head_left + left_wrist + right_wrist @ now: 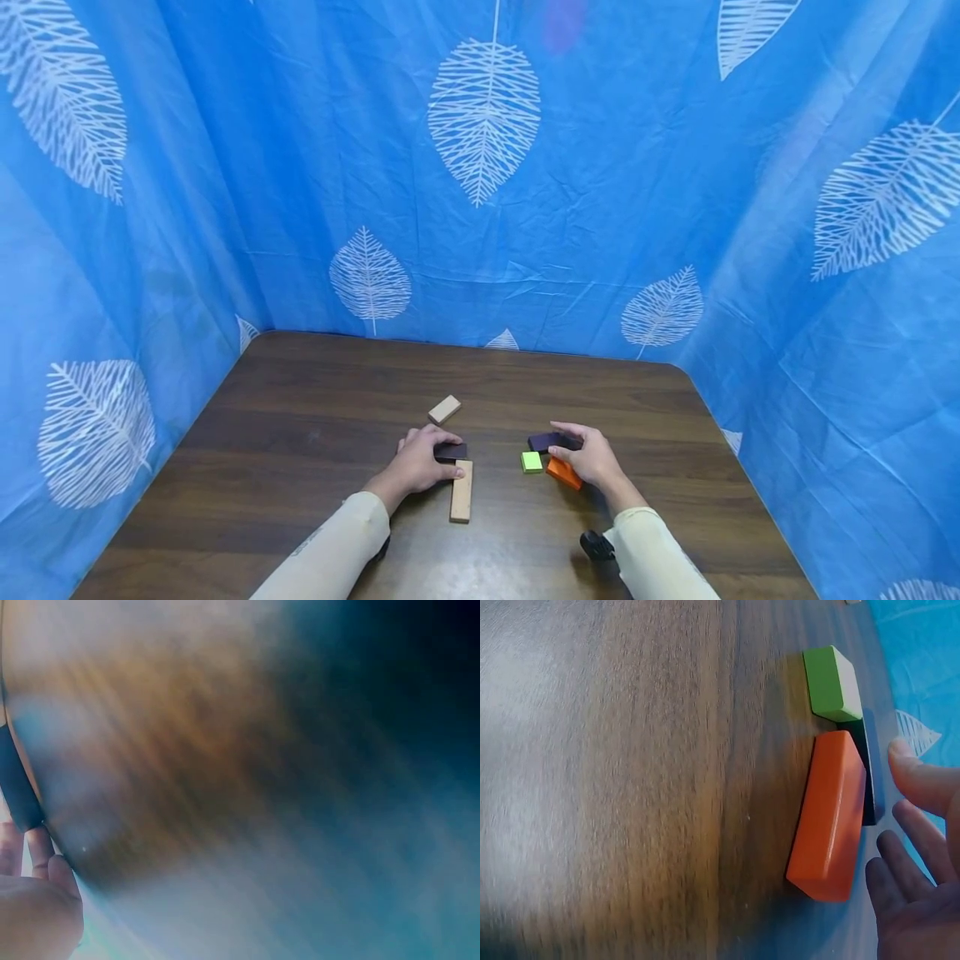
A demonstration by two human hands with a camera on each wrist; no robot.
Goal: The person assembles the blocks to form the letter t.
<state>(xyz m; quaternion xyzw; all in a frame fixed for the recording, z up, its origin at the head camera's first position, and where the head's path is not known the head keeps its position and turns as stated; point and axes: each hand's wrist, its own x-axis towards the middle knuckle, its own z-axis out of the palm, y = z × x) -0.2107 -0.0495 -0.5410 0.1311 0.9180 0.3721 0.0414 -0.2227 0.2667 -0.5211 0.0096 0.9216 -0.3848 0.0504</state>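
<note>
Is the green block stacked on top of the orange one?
No: in the right wrist view, the green block and the orange block both rest directly on the tabletop.

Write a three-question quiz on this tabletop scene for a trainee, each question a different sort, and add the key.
1. True or false: in the head view, the green block is nearer to the right hand than to the left hand.
2. Multiple choice: which of these lies nearest the back edge of the table? A) the long light wooden block; B) the short light wooden block; C) the green block.
3. Fill in: in the right wrist view, the bright block just below the green block is coloured ____.

Key: 1. True. 2. B. 3. Orange.
</note>
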